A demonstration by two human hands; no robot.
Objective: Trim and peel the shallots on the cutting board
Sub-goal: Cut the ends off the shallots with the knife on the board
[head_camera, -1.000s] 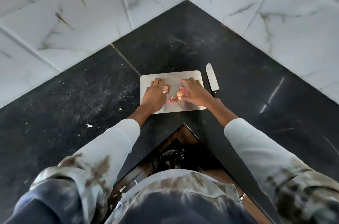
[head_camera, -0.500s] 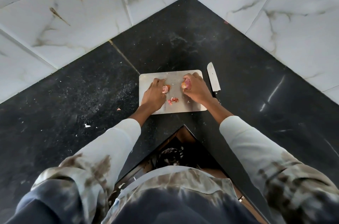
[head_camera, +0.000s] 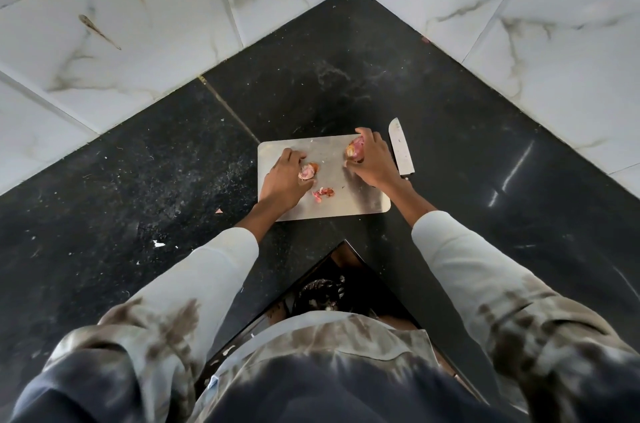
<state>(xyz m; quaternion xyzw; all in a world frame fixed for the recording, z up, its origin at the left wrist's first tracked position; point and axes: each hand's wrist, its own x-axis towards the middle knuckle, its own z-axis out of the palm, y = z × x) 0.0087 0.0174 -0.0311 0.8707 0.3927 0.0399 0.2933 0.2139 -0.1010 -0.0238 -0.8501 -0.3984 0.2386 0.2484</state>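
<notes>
- The black counter fills the middle of the frame, white tiles across the top.
- My steel board lies at centre.
- My right hand curls round a shallot at the board's upper right corner.
- My left hand pinches a second shallot at centre left of the board.
- The knife lies on the counter just right of the board.
- Peel scraps sit on the board below the left shallot.
</notes>
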